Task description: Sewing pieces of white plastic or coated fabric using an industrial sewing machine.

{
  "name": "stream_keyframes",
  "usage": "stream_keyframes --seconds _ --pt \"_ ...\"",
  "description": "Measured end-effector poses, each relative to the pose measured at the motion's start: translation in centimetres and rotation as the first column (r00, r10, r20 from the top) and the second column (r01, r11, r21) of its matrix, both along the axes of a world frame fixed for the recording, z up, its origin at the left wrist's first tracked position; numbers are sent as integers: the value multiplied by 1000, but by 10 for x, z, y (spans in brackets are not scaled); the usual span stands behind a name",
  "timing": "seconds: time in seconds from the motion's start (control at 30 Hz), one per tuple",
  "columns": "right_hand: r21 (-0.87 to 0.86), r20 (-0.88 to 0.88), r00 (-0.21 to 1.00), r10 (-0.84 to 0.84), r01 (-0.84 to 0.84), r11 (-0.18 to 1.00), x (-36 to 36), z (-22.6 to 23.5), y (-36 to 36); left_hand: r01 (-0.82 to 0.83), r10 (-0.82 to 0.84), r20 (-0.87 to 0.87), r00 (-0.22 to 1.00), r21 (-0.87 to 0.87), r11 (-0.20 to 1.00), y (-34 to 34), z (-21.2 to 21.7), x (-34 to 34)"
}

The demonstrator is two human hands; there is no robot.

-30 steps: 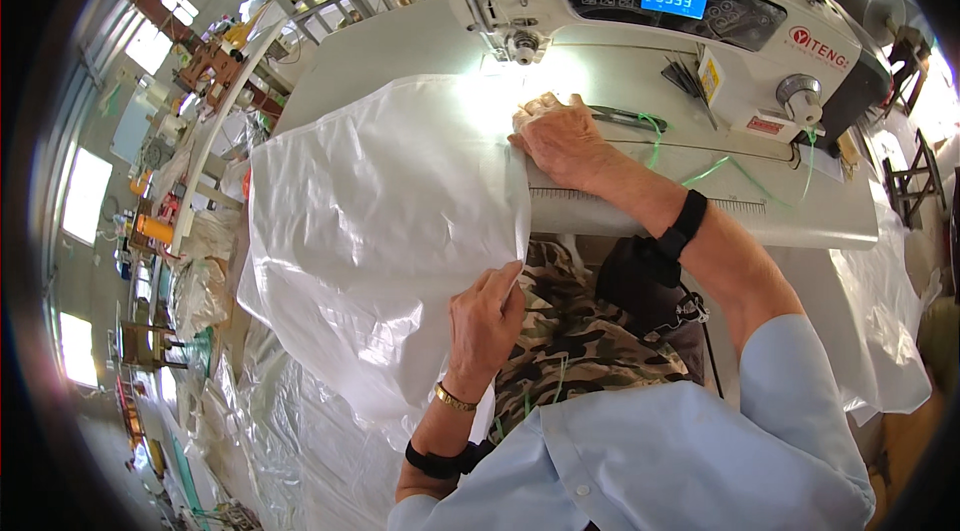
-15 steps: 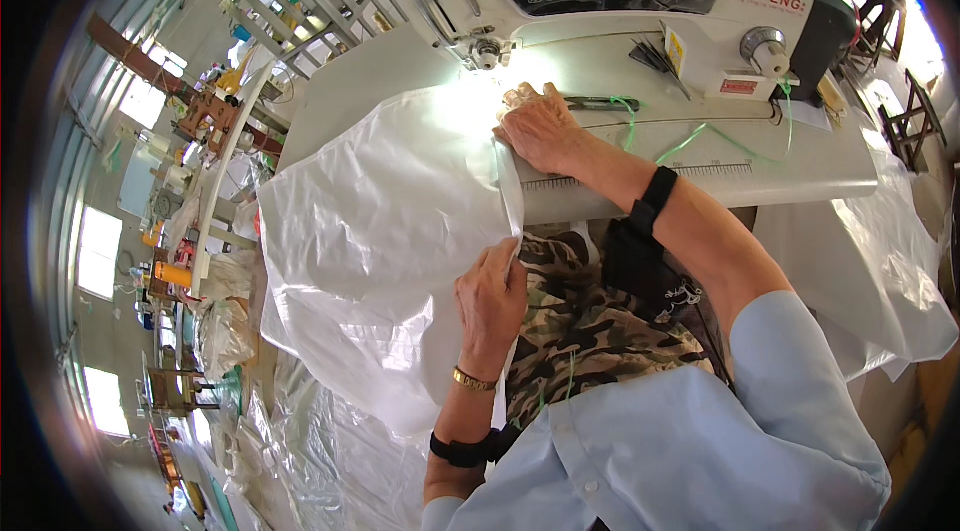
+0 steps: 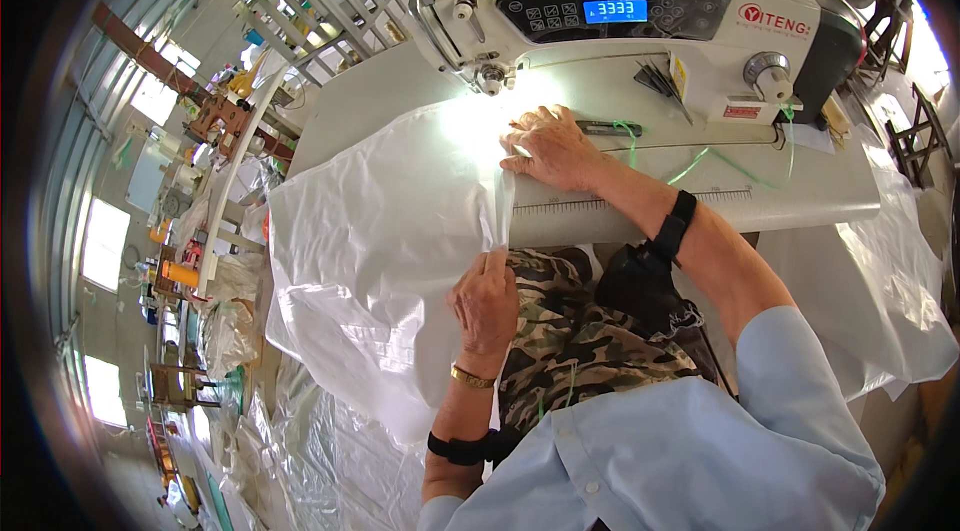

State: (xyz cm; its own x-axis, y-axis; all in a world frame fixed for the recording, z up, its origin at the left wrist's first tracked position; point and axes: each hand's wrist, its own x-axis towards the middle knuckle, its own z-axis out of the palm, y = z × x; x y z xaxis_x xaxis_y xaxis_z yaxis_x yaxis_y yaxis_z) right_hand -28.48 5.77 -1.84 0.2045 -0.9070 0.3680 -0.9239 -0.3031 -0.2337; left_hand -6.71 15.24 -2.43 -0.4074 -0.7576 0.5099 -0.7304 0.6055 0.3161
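Note:
A translucent white plastic sheet (image 3: 370,221) lies over the left part of the sewing table and hangs off its front edge. Its upper corner runs up to the brightly lit needle area of a white sewing machine (image 3: 620,61), where glare hides the needle. My right hand (image 3: 553,149) rests beside that spot, fingers curled onto the sheet's right edge. Lower down, just in front of the table, my left hand (image 3: 484,306) pinches the same edge, which runs fairly straight between both hands. Close behind my right fingers lie dark thread snips (image 3: 605,129).
Green thread (image 3: 720,159) trails across the table (image 3: 820,176) on the right. Dark pointed tools (image 3: 662,83) are attached to the machine's front. More plastic sheeting (image 3: 860,271) hangs at the right, and further sheeting (image 3: 330,441) lies at lower left. A metal rack (image 3: 320,1) stands behind.
My left hand has shifted slightly left and closed further on the sheet's edge, drawing it a little left. My right hand stays by the needle area. The whole view has shifted slightly.

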Motion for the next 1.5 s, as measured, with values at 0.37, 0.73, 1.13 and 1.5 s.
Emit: stream_keyframes --seconds 0.37,0.73,1.13,1.5 --pt "-11 32 994 -107 107 994 8 2 -1 44 -46 -38 998 -63 997 -39 34 -15" --pt "-435 41 660 750 -664 608 34 2 30 87 -78 -83 993 110 990 -43 63 -26" --pt "87 -25 988 155 -153 984 6 13 15 89 -107 209 972 94 992 -53 30 -28" --pt "108 -19 994 110 -107 988 14 2 10 44 -54 381 923 34 998 -113 30 -52"
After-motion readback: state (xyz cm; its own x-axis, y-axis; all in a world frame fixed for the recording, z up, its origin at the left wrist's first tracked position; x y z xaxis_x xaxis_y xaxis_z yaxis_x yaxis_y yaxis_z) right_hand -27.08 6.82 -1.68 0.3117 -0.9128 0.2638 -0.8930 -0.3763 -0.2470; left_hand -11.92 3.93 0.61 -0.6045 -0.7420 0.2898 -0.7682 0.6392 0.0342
